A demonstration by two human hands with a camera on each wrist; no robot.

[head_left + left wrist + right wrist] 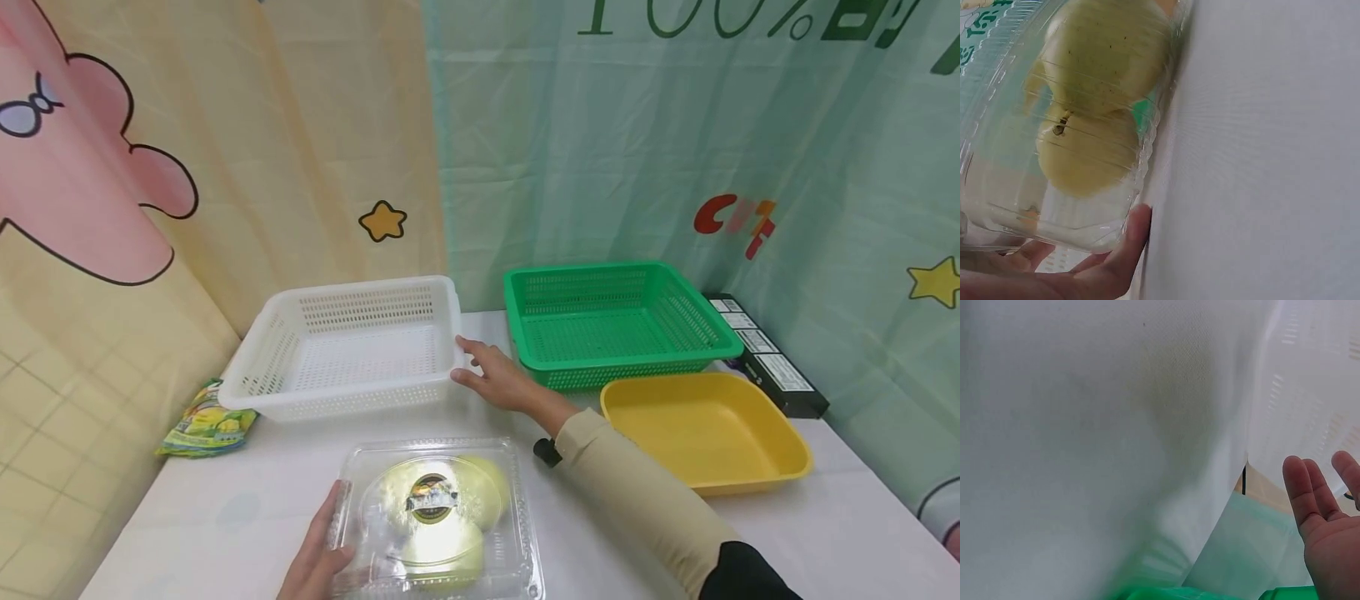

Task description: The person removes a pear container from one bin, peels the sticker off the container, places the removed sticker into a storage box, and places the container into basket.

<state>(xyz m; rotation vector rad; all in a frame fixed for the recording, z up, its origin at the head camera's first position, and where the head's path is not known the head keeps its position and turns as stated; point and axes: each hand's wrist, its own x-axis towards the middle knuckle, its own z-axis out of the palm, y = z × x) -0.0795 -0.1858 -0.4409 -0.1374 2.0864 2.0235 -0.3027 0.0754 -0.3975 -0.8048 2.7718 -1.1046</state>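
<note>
A clear plastic box is resting on the white tabletop, in front of the white basket, and is enclosing pale yellow-green fruit beneath a lid bearing a round label. The left hand is gripping the box's left side, its fingers and thumb bending partway in around the edge. The right hand is holding its fingers spread and mostly straight, with nothing in its grasp, at the right end of the white basket; whether the fingertips are touching the plastic, I cannot tell. Behind that hand, a dark wristband and a beige sleeve are showing. A green basket is standing to the right of the white one, with a yellow tray sitting just in front of it and a long black carton lying beyond them against the curtain. At the white basket's left end, a colourful packet is lying near the table's edge.
</note>
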